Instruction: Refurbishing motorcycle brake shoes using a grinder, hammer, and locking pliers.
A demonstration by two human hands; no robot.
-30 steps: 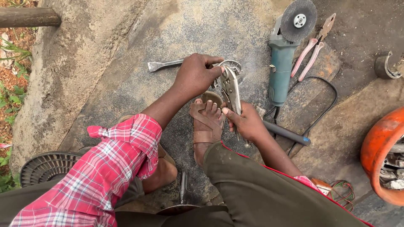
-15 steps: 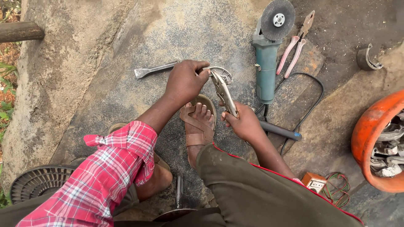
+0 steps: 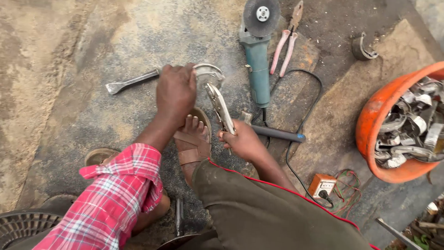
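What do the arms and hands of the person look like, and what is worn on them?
Both hands are bare, without gloves. The left hand comes out of a red, white and blue checked sleeve, rolled up above the forearm. The right hand and its forearm show no sleeve.

No packages, signs or screens.

Item: small round pale label (image 3: pixel 262 13) at the hub of the dark grey grinding disc (image 3: pixel 270 21), set well beyond the right hand's (image 3: pixel 243 141) clasp on the steel locking pliers (image 3: pixel 221 108), on the far side. Marks on it too small to tell.

No label visible on the small orange-and-white switch box (image 3: pixel 322 184), near that clasp, toward the person.
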